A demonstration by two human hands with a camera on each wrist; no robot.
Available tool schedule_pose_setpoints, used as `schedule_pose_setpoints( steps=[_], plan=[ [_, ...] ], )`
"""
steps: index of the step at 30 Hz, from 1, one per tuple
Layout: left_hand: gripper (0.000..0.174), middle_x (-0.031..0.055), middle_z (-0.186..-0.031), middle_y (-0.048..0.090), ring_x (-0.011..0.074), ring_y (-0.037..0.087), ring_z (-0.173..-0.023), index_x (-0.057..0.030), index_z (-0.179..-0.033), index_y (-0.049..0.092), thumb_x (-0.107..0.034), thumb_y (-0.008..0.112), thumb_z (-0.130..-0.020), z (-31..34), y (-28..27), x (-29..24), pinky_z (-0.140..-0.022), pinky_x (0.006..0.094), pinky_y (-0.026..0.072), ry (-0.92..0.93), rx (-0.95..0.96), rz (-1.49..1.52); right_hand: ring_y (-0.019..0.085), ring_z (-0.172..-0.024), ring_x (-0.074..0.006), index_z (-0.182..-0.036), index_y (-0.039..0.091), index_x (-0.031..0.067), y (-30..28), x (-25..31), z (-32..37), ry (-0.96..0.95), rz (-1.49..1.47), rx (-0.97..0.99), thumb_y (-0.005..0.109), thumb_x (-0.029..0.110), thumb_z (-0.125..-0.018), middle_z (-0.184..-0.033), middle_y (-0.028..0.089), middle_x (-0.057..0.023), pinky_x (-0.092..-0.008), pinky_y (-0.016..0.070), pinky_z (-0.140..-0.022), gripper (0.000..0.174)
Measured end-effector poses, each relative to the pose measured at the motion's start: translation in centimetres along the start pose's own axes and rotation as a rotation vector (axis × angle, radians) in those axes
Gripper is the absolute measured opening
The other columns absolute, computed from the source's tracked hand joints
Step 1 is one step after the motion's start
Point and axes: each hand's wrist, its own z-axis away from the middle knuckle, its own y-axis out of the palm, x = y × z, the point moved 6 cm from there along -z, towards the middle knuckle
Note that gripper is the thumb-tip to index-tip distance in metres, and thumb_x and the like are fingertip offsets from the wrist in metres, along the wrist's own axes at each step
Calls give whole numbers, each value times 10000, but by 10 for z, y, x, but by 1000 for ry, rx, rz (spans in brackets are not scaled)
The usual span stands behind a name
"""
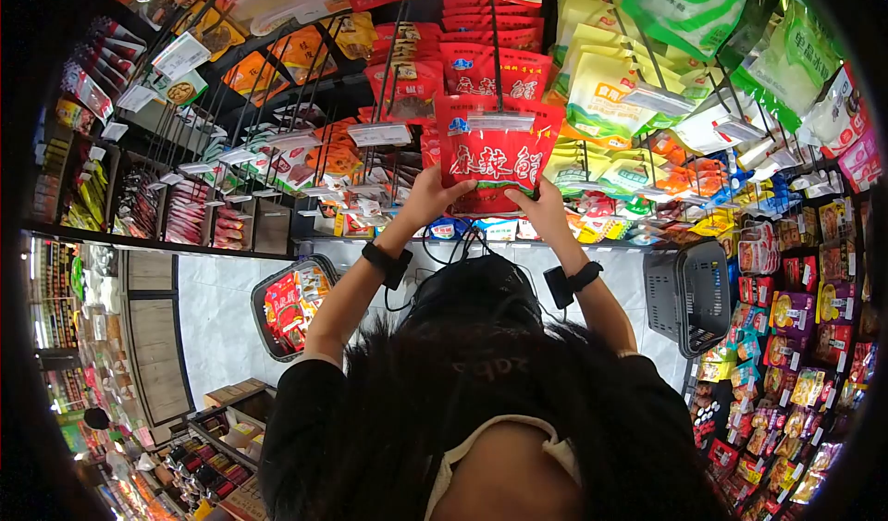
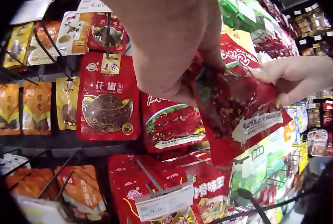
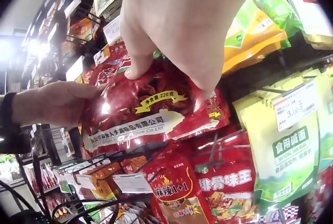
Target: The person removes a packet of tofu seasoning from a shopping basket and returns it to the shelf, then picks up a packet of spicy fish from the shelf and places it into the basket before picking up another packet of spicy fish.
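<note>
A red packet with large white characters is gripped at its two lower sides, the left hand on one side and the right hand on the other, thumbs on its front. In the left wrist view the left hand curls over the red packet, and the right hand pinches its far edge. The right wrist view has the right hand over the packet, with the left hand at its other side. Similar red packets hang right behind it.
Yellow-green packets hang to the right on hooks with price tags. On the floor, a basket holding red packets stands at left and a dark grey basket at right. A black bag is in front of the body.
</note>
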Motion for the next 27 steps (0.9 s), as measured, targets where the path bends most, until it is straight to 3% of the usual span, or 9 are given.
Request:
schedule_pose_setpoints(
  steps=[9,12,16,27],
  plan=[
    [268,30,-815,626,66,548,-682,24,-971,555,-162,651,-803,20,6,-1,-599,240,463,40,-44,18,628,-729,-221,-946,549,-7,0,11,21,56,-15,35,709,193,-719,-816,641,-135,-314,478,-646,342],
    [252,24,-758,625,58,538,-629,18,-951,559,-166,651,-804,30,7,5,-547,233,450,-93,-4,-7,626,-733,-217,-943,549,-12,2,14,29,62,-14,35,714,195,-717,-825,639,-138,-311,478,-651,348],
    [228,20,-672,607,48,524,-578,9,-902,572,-170,663,-792,43,6,-5,-505,227,433,-17,-32,-53,620,-744,-207,-939,560,-8,7,7,39,15,62,32,716,195,-716,-831,638,-131,-311,475,-660,340],
    [217,16,-611,584,68,521,-508,12,-839,561,-174,663,-790,89,-30,6,-453,234,411,-20,-107,15,610,-731,-177,-952,561,-2,57,35,58,107,-2,124,706,183,-729,-819,640,-110,-300,469,-666,324]
  ],
)
